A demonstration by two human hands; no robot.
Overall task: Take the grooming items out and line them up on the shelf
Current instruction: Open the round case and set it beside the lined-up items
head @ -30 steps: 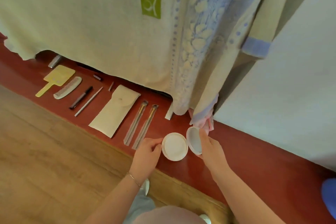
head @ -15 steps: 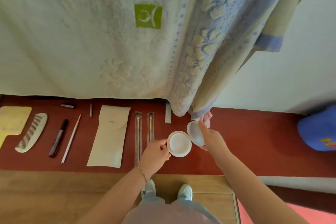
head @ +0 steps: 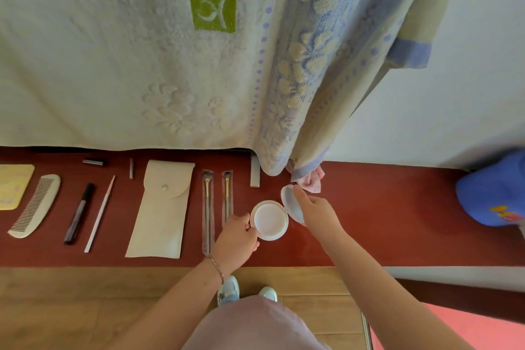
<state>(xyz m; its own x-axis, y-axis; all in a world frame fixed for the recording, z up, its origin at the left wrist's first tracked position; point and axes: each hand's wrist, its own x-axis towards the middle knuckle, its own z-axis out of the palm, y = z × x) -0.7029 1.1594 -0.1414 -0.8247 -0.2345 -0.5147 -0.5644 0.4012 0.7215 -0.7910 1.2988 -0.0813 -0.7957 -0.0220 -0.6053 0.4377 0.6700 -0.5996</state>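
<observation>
Head cam: left hand (head: 237, 239) is gripping the compact (head: 269, 220), right hand (head: 316, 209) pinching its lid (head: 290, 202). Probably best setting it flat just right of the brushes (head: 217, 204), keeping the row tidy.

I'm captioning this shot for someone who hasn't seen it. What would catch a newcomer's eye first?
Two hands at the centre: the left hand steadies a round white compact on the red shelf, while the right hand holds its lid open. Behind hangs a big cream towel with a green patch. Left of the compact, a neat row: two brushes, a pouch, and a comb.
</observation>
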